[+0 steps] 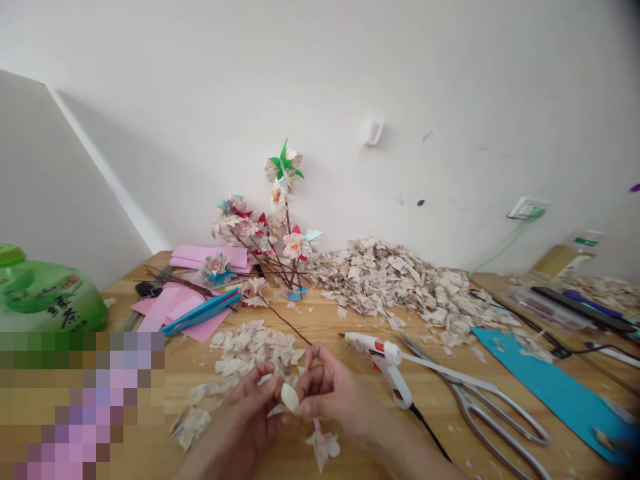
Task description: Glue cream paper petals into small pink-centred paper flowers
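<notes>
My left hand [250, 410] and my right hand [337, 390] meet low in the middle of the view, both closed. A pale cream petal [289, 398] shows between their fingertips. Which fingers pinch it is partly hidden. Just beneath my right hand lies a whitish flower with a pink base [324, 448]. A thin brown twig [285, 320] runs from a pink-white flower [254, 291] down to my right hand's fingers; I cannot tell whether they touch it. Beyond my left hand spreads a pile of loose pale petals [257, 347]. A white glue gun [385, 360] lies right of my right hand.
Large metal scissors [467, 393] and a blue sheet [550, 393] lie at right. Scraps [400, 280] are heaped against the wall. Twigs with flowers [295, 247] stand at the back. Pink paper [195, 320] and a green jug [50, 293] are at left.
</notes>
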`<act>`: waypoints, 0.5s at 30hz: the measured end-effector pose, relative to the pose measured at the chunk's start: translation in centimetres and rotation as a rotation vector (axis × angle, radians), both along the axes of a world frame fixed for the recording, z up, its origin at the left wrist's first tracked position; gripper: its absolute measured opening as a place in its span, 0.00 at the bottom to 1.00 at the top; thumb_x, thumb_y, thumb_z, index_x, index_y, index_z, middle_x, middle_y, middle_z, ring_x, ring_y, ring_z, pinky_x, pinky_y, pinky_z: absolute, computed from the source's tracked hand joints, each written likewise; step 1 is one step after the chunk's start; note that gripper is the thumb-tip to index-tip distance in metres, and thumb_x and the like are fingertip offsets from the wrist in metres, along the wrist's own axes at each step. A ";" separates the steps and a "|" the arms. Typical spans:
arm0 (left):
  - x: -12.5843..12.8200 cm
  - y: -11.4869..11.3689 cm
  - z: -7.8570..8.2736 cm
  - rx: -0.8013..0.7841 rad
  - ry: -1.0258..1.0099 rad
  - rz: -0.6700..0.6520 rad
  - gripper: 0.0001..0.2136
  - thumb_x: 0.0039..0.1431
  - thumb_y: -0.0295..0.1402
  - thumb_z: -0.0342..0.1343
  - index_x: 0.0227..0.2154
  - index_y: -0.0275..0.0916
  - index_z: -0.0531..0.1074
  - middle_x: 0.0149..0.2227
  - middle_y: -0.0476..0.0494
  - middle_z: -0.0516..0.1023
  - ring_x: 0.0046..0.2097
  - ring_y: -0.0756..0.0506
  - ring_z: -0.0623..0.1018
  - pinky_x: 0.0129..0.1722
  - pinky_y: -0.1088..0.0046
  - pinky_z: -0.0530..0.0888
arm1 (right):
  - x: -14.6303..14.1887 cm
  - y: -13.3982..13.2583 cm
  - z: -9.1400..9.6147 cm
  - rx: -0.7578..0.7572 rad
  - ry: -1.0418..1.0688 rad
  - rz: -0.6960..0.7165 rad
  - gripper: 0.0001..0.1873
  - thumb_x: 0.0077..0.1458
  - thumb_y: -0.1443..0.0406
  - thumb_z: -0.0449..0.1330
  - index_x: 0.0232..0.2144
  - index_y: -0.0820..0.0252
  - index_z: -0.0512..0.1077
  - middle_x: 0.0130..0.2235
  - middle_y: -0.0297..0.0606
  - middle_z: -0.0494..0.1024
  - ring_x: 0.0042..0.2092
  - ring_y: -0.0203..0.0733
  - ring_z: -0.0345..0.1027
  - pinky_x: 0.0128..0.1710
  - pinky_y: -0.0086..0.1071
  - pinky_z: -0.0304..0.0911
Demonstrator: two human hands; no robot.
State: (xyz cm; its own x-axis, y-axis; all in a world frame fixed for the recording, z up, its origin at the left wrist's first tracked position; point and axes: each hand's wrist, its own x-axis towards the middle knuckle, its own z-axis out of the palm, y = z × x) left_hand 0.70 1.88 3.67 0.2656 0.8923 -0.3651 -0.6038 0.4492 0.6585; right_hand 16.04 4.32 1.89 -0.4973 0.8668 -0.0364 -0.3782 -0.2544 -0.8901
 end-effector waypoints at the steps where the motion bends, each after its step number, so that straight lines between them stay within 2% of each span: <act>1: -0.1 0.1 -0.1 0.022 0.013 0.004 0.15 0.42 0.34 0.64 0.31 0.41 0.65 0.24 0.52 0.74 0.26 0.51 0.74 0.26 0.75 0.70 | 0.0 0.0 -0.1 -0.014 -0.005 0.003 0.29 0.31 0.68 0.72 0.29 0.57 0.56 0.23 0.27 0.78 0.22 0.34 0.72 0.19 0.21 0.60; 3: -0.2 0.3 -0.5 0.091 0.060 -0.029 0.14 0.44 0.38 0.63 0.32 0.40 0.65 0.23 0.51 0.74 0.25 0.50 0.74 0.25 0.75 0.69 | 0.1 0.0 -0.2 -0.032 -0.011 0.014 0.29 0.30 0.68 0.72 0.29 0.57 0.56 0.22 0.27 0.78 0.20 0.34 0.71 0.16 0.19 0.58; 5: -0.3 0.5 -1.1 0.158 0.133 -0.098 0.17 0.41 0.40 0.64 0.32 0.40 0.65 0.22 0.50 0.74 0.24 0.49 0.75 0.23 0.75 0.67 | 0.2 0.0 -0.2 -0.038 -0.017 0.044 0.30 0.29 0.68 0.72 0.29 0.57 0.56 0.22 0.27 0.78 0.20 0.33 0.71 0.16 0.19 0.59; 8: -0.5 0.8 -2.0 0.214 0.250 -0.171 0.21 0.36 0.38 0.67 0.32 0.39 0.65 0.21 0.50 0.75 0.22 0.49 0.74 0.21 0.76 0.66 | 0.4 0.1 -0.1 -0.051 -0.050 0.086 0.30 0.29 0.70 0.72 0.29 0.57 0.55 0.20 0.26 0.77 0.18 0.31 0.69 0.15 0.18 0.60; 11: -0.7 0.9 -2.3 0.231 0.301 -0.185 0.20 0.35 0.36 0.67 0.31 0.39 0.65 0.19 0.52 0.74 0.19 0.52 0.71 0.19 0.78 0.65 | 0.8 0.1 -0.1 -0.057 -0.085 0.084 0.29 0.30 0.70 0.72 0.29 0.57 0.56 0.21 0.27 0.77 0.17 0.30 0.67 0.13 0.17 0.58; 15: -0.5 0.8 -2.1 0.215 0.273 -0.168 0.20 0.33 0.36 0.69 0.27 0.40 0.65 0.16 0.54 0.72 0.19 0.53 0.70 0.20 0.78 0.66 | 1.5 0.0 -0.3 -0.040 -0.085 0.096 0.28 0.30 0.70 0.71 0.30 0.57 0.57 0.23 0.28 0.78 0.18 0.30 0.67 0.14 0.18 0.59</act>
